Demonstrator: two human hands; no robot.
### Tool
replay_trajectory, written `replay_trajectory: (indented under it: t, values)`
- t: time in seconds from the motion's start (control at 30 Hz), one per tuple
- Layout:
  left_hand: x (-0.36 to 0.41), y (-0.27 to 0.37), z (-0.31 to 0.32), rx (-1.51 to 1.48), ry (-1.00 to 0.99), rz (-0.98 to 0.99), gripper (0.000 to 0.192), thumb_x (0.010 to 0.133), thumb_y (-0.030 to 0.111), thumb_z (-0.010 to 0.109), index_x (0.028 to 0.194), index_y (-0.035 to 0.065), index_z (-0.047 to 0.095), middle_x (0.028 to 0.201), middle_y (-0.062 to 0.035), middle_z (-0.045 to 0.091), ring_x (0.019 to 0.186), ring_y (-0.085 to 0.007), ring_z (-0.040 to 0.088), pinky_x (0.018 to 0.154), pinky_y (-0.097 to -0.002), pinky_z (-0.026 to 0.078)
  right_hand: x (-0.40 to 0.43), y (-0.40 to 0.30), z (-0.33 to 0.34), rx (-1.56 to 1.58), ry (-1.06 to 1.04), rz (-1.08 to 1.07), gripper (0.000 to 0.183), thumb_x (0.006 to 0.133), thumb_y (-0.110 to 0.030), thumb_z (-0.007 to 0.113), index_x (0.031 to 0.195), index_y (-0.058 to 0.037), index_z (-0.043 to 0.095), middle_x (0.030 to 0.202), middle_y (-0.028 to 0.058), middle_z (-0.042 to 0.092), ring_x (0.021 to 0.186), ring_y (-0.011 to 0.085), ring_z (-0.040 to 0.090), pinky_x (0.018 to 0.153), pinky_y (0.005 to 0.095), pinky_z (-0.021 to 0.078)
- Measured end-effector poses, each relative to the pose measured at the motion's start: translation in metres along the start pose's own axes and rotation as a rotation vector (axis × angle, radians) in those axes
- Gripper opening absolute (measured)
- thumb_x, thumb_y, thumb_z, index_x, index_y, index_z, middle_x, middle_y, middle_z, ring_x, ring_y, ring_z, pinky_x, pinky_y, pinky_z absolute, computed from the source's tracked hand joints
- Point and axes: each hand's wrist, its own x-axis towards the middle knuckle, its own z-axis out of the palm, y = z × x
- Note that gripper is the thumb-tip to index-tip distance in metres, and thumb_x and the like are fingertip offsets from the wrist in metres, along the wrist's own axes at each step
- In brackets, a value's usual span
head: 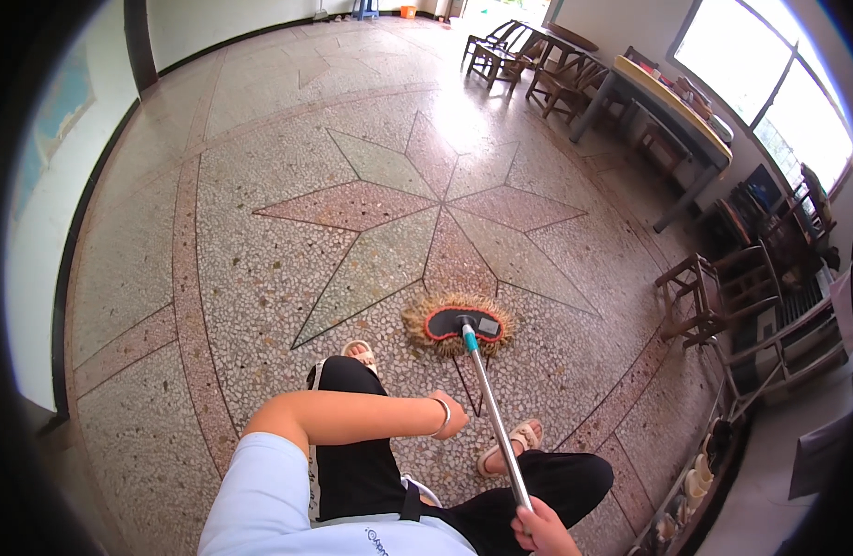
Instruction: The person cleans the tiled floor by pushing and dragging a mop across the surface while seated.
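Note:
My right hand (541, 526) is wrapped around the metal pole (497, 418) of a dust mop near the bottom of the view. The mop head (461, 324) lies flat on the terrazzo floor (274, 278) ahead of my feet. It has a tan yarn fringe, a black top with red edging and a turquoise collar (470, 339) at the joint. My left hand (454, 415), with a silver bangle at the wrist, is curled left of the pole and apart from it. Nothing shows in it, though the fingers are partly hidden.
A star pattern (437, 201) is inlaid in the floor. On the right stand a yellow-edged table (676, 97), wooden chairs (718, 295), a metal frame (767, 354) and a low row of shoes (694, 486). More chairs (499, 55) stand farther back. A white wall (72, 229) runs along the left.

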Motion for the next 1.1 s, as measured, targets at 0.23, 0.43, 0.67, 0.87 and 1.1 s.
replay_trajectory:
  t: [0.23, 0.43, 0.67, 0.87, 1.1]
  values:
    - [0.021, 0.039, 0.001, 0.114, 0.02, 0.252, 0.048, 0.083, 0.016, 0.05, 0.129, 0.0143, 0.042, 0.104, -0.0148, 0.061, 0.097, -0.0294, 0.06, 0.071, -0.0409, 0.049, -0.028, -0.022, 0.033, -0.776, 0.599, -0.603, 0.042, 0.083, -0.008, 0.058, 0.123, -0.006, 0.049, 0.096, 0.0203, 0.062, 0.086, 0.026, 0.062, 0.075, 0.0339, 0.0469]
    - [0.018, 0.039, 0.012, 0.01, 0.028, 0.195, 0.045, 0.08, 0.017, 0.055, 0.124, 0.0146, 0.048, 0.103, -0.0134, 0.062, 0.097, -0.0291, 0.061, 0.072, -0.0412, 0.049, 0.054, -0.054, 0.045, -1.003, 0.671, -0.945, 0.028, 0.085, -0.019, 0.054, 0.111, -0.0095, 0.052, 0.068, 0.0123, 0.059, 0.056, 0.0282, 0.058, 0.048, 0.0362, 0.0443]
    - [0.036, 0.025, 0.019, 0.001, -0.024, 0.117, 0.056, 0.072, 0.016, 0.065, 0.125, 0.0131, 0.047, 0.109, -0.0117, 0.061, 0.101, -0.0279, 0.06, 0.074, -0.0413, 0.049, 0.133, -0.167, 0.092, -1.196, 0.715, -0.76, 0.038, 0.085, -0.024, 0.052, 0.121, -0.0127, 0.049, 0.077, 0.0172, 0.063, 0.072, 0.0362, 0.062, 0.066, 0.0454, 0.0475]
    - [0.048, 0.004, 0.005, -0.087, 0.107, -0.116, 0.036, 0.074, 0.019, 0.068, 0.108, 0.0121, 0.064, 0.112, -0.0038, 0.062, 0.101, -0.024, 0.06, 0.075, -0.0402, 0.05, 0.189, -0.183, 0.09, -1.239, 0.709, -0.644, 0.045, 0.087, -0.029, 0.048, 0.131, -0.0174, 0.041, 0.084, 0.0185, 0.063, 0.08, 0.036, 0.062, 0.072, 0.0468, 0.0475]
    - [0.053, 0.001, 0.021, -0.059, 0.128, -0.108, 0.038, 0.078, 0.019, 0.064, 0.114, 0.0109, 0.06, 0.12, -0.0065, 0.057, 0.107, -0.0249, 0.056, 0.077, -0.0402, 0.049, 0.116, -0.111, 0.045, -1.347, 0.611, -0.65, 0.044, 0.087, -0.029, 0.049, 0.129, -0.0175, 0.042, 0.08, 0.0191, 0.063, 0.073, 0.0378, 0.06, 0.065, 0.0481, 0.0463]
